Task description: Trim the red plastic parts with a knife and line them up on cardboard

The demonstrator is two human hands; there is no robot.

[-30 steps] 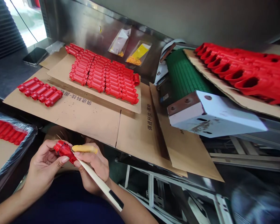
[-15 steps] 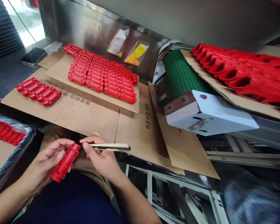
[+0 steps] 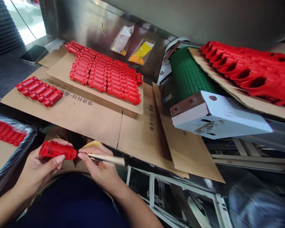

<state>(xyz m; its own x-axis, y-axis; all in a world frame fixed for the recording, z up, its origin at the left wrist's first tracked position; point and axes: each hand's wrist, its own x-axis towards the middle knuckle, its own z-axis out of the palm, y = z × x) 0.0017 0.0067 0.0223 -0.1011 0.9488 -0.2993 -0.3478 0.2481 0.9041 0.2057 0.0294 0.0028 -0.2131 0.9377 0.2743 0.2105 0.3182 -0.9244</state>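
My left hand (image 3: 39, 167) is closed around a hollow red plastic housing (image 3: 61, 151), which lies nearly level with its recessed open side showing. My right hand (image 3: 103, 169) pinches a slim stick-like tool with a pale handle (image 3: 115, 159); motion blurs it, and its exact kind is unclear. The right fingertips sit close to the right end of the housing; whether they touch it I cannot tell. Something yellow (image 3: 93, 144) shows behind the right hand. Both hands are above my lap, in front of the bench edge.
Rows of red housings (image 3: 98, 74) lie on cardboard (image 3: 90, 117), with several more (image 3: 40, 91) at left. A plastic-lined box (image 3: 30, 134) stands left. Behind are a phone (image 3: 34, 54) and small bags (image 3: 142, 52). A green conveyor (image 3: 192, 74) at right carries more red parts (image 3: 249, 74).
The red housing has turned from a steep slant to nearly level, its upper end swinging left. My right hand has shifted slightly left and down with the pale-handled tool.
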